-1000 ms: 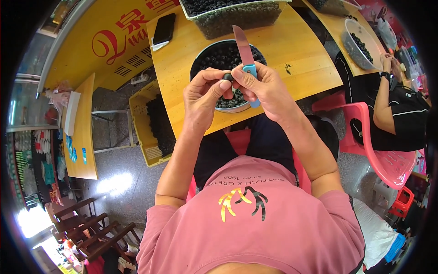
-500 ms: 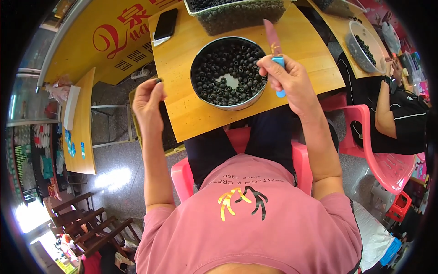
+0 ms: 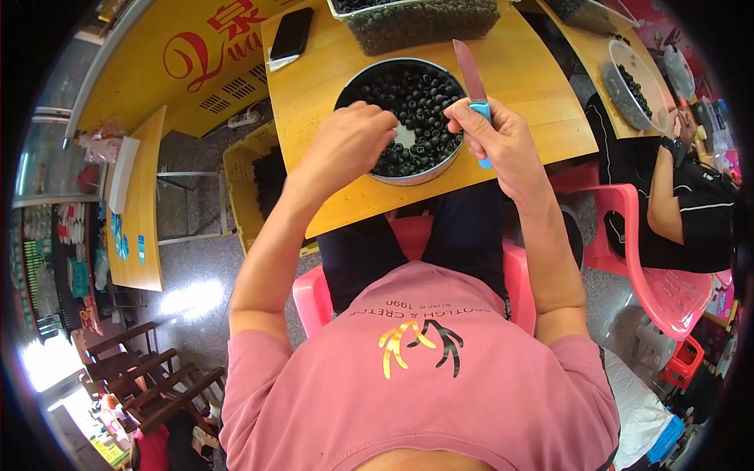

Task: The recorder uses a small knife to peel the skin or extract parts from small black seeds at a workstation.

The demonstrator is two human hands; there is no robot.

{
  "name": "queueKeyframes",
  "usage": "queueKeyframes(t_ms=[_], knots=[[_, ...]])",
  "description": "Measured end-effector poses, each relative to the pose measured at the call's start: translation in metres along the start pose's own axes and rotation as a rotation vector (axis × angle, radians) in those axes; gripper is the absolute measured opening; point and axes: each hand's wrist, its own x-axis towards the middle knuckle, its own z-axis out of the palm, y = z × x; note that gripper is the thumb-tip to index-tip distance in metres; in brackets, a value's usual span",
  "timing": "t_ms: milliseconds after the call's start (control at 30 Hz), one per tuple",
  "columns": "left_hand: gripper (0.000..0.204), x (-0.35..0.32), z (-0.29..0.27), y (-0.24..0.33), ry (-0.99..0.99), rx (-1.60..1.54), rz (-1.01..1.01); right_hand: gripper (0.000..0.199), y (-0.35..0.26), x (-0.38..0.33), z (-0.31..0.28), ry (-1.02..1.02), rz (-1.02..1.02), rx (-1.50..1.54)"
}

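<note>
My right hand (image 3: pixel 499 137) is closed round the blue handle of a knife (image 3: pixel 473 78), its blade pointing up and away from me. It is beside the right rim of a round metal bowl (image 3: pixel 416 180). In the bowl lie small dark round pieces (image 3: pixel 424 94), some showing a ring-like hollow, and a pale patch of the bowl's bottom shows between them. Over the left side of the bowl reaches my left hand (image 3: pixel 349 141), fingers curled downward. Whatever its fingertips hold, if anything, is hidden.
A clear tub (image 3: pixel 424 27) full of the same dark pieces stands behind the bowl. A phone (image 3: pixel 290 33) lies at the table's far left. Below the left edge is a yellow crate (image 3: pixel 239 169) with dark contents. At right, another person (image 3: pixel 667 188) sits near a clear bowl (image 3: pixel 628 86).
My left hand, earlier left of the table holding a small dark piece, has swung right over the bowl. My right hand stays nearly in place with the knife.
</note>
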Motion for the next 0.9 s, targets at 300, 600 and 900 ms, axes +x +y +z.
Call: queueKeyframes(t_ms=[300, 600, 900], knots=[[0.014, 0.028, 0.025, 0.007, -0.222, 0.152, -0.02, 0.023, 0.0, -0.005, -0.007, 0.019, -0.003, 0.029], [0.018, 0.014, 0.006, 0.04, 0.281, -1.308, -0.266, 0.025, 0.005, 0.002, 0.02, -0.006, -0.026, 0.037], [0.019, 0.003, 0.019, 0.035, 0.398, -1.264, -0.195, 0.024, 0.004, 0.004, 0.03, -0.1, 0.072, 0.242]])
